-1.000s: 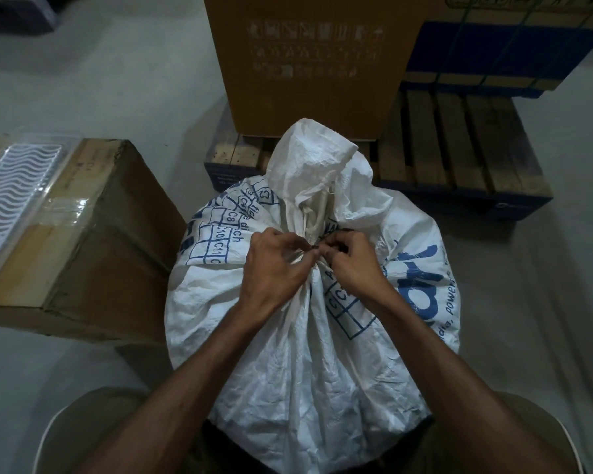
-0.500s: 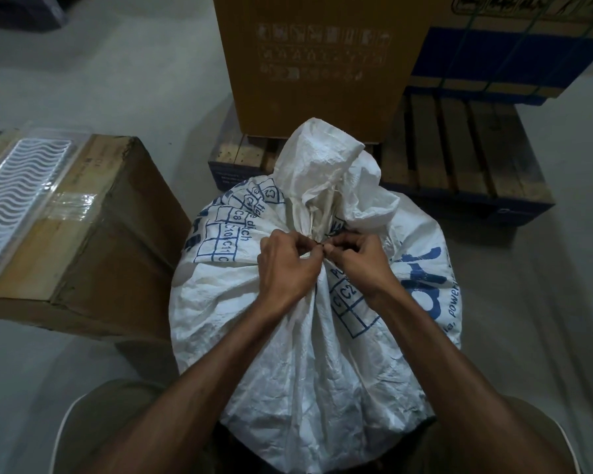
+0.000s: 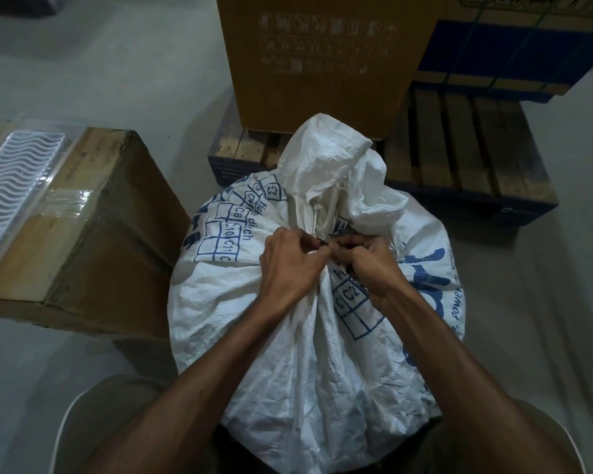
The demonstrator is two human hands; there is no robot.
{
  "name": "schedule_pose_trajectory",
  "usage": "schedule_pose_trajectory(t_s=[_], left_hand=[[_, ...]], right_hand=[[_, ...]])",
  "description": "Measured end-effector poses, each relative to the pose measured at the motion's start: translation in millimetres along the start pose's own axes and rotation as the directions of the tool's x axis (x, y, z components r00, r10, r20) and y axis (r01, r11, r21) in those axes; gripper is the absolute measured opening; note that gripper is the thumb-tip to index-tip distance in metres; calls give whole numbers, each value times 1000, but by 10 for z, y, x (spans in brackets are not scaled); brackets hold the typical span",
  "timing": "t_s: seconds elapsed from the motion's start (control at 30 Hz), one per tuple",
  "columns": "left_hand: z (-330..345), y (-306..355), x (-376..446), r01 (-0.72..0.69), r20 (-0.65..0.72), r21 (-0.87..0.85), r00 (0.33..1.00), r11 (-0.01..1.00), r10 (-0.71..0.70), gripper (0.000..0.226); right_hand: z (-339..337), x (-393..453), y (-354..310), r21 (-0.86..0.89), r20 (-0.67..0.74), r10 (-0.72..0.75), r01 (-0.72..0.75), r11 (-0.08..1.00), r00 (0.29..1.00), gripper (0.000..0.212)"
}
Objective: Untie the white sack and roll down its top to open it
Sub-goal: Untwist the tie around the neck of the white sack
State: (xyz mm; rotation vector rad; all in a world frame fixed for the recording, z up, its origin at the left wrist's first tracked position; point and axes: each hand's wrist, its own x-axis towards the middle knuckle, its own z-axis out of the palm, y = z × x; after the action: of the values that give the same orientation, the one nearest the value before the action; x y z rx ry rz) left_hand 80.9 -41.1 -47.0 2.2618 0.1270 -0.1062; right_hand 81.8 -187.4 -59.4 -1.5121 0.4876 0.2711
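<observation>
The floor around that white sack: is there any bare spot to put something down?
Bare floor lies far left, between the taped carton and the tall brown box, and at right beside the white sack, below the wooden pallet. Crowded: both hands at the sack's neck, the clear tray atop the carton.

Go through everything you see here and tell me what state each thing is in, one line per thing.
White woven sack with blue print: full, neck gathered and still tied, top not rolled down.
Left hand: fingers pinching at the tie.
Right hand: fingers pinching at the tie.
Brown cardboard box on the left: closed, taped.
Clear plastic tray with wavy ridges: lying flat on that box.
Tall brown carton: closed, standing on the wooden pallet.
</observation>
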Motion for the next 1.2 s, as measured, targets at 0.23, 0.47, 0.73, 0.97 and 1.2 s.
schedule_pose_trajectory(t_s=[0.23,0.47,0.73,0.97,1.2], left_hand=[[18,-63,-10,-177,9,172,984,969,178,24],[-50,-73,120,-170,140,168,979,971,147,26],[-112,35,108,-112,68,261,993,959,97,33],[-230,158,87,-225,64,461,973,858,221,70],[-153,30,62,-165,21,444,984,881,174,32]], right_hand=[[-31,71,-22,-17,18,91,-90,996,996,10],[-43,29,-38,-427,56,-232,233,874,971,11],[29,-38,60,-697,228,-661,594,401,715,17],[53,-89,87,-835,285,-756,540,106,589,23],[-62,12,11,-739,161,-671,539,404,724,18]])
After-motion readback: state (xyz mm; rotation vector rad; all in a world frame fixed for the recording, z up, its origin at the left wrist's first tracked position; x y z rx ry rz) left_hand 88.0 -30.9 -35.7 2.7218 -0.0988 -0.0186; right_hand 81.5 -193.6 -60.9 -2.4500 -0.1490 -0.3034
